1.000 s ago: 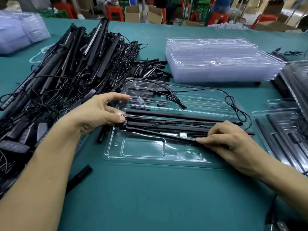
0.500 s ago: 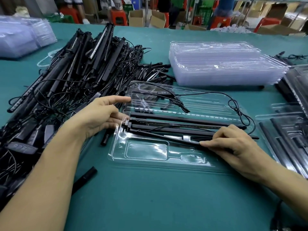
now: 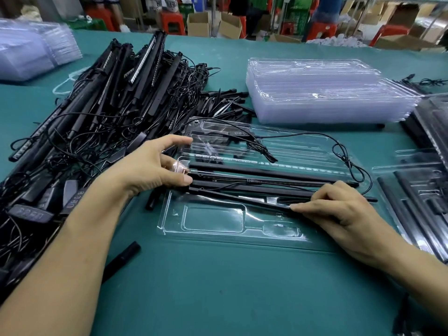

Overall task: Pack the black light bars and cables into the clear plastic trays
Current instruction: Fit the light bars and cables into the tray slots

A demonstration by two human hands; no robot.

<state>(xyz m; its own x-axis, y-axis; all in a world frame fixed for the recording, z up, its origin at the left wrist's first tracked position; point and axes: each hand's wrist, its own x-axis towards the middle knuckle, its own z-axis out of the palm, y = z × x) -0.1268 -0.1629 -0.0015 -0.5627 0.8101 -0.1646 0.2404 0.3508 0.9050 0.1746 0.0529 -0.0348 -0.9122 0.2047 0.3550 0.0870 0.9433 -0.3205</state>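
A clear plastic tray [image 3: 218, 230], thin and glossy with moulded rectangular pockets and long grooves, is lying open on the teal, matte counter [image 3: 218, 292]. Several straight, matte black light bars [image 3: 266, 169] are lying side by side along its middle grooves, and a thin black cable [image 3: 349, 155] is looping in loose curls over the tray's far half and right edge. The left hand [image 3: 150, 170] is resting at the bars' left ends; its grip is narrow, with thumb and curled fingers pinching those ends while the index finger is stretching out above the plastic. The right hand [image 3: 339, 210] is working at the other end, its grip closing narrowly, thumb and bent fingers holding the nearest light bar [image 3: 230, 197], a slim rod that is lying slightly askew across the tray. To the left, a tangled pile [image 3: 97, 112] of black bars and wiry cables is spreading over the counter, some bars showing rows of small pale dots. A stack of empty trays [image 3: 315, 93], frosted where the layers are overlapping, is sitting beyond the open tray. At the right edge a packed tray [image 3: 412, 190] is showing dark bars under clear plastic. A short black stick [image 3: 123, 255] is lying beside the left forearm.
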